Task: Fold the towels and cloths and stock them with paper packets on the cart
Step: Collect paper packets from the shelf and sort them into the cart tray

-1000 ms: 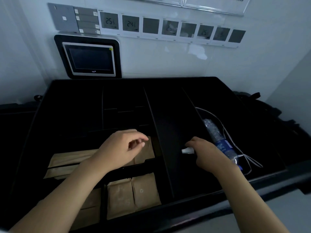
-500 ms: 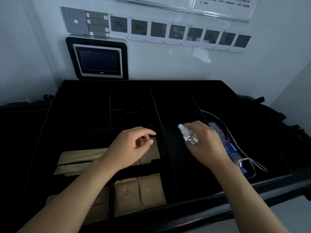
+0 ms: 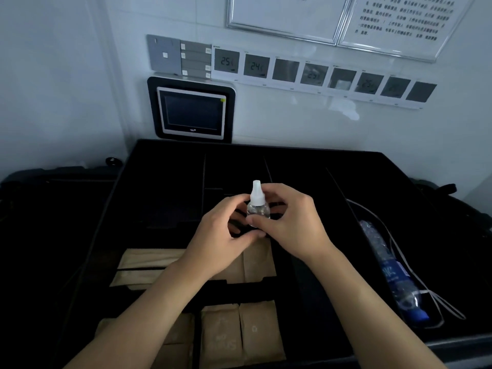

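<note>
Both your forearms come in from the near edge of the cart tray (image 3: pixel 165 166) and meet over its middle, wrists bent slightly inward. Your right hand (image 3: pixel 290 225) curls round a small clear bottle (image 3: pixel 257 209) with a white nozzle cap, thumb on the near side low on the body, fingers wrapped behind it. Your left hand (image 3: pixel 223 235) closes in from the other side, fingers curled with tips touching the bottle's left side, thumb low near the base. So both hands are narrow, both on the bottle, which stands upright, cap up, lifted above the tray dividers.

Paper packets (image 3: pixel 241 335) lie flat in the near compartments, two side by side at the near edge, more to their left partly under your left forearm. Another row of brown packets (image 3: pixel 149 259) sits in the compartment just beyond, toward the left, partly hidden by your left hand.

A water bottle (image 3: pixel 394 275) with a blue label lies on its side in the right compartment, a thin white cord (image 3: pixel 436 299) looped beside it. On the wall past the far edge hangs a screen panel (image 3: pixel 191 111).
</note>
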